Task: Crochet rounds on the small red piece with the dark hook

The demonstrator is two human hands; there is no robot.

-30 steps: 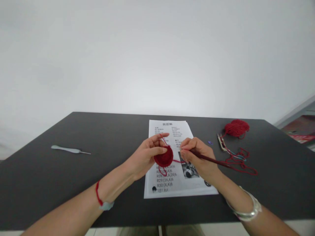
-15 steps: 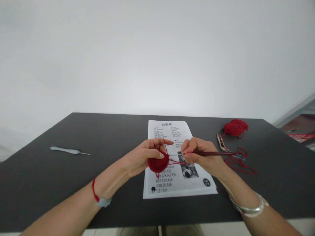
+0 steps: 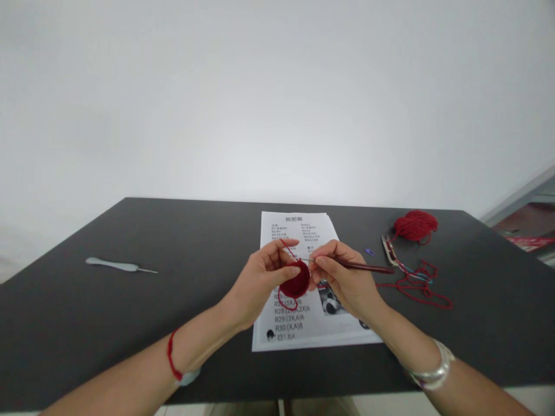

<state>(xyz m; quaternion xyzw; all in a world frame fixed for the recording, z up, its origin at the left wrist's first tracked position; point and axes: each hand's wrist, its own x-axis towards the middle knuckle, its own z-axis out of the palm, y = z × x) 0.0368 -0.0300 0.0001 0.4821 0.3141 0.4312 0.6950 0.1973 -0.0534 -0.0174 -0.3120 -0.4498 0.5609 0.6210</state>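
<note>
My left hand (image 3: 262,278) pinches a small round red crochet piece (image 3: 295,283) above a printed pattern sheet (image 3: 299,231), with a red yarn strand running over its forefinger. My right hand (image 3: 344,280) is closed on a dark red crochet hook (image 3: 362,266), whose metal tip points left into the top edge of the crochet piece. The two hands almost touch over the middle of the sheet. A loose red tail hangs below the piece.
A red yarn ball (image 3: 415,225) lies at the back right of the black table (image 3: 130,300), with loose yarn (image 3: 418,286) trailing from it. Small scissors (image 3: 390,248) and a purple marker (image 3: 369,252) lie nearby. A grey-handled hook (image 3: 118,266) rests at far left.
My hands have drawn closer together. The crochet piece has shifted right and turned more edge-on, and the hook's tip has moved left into its edge.
</note>
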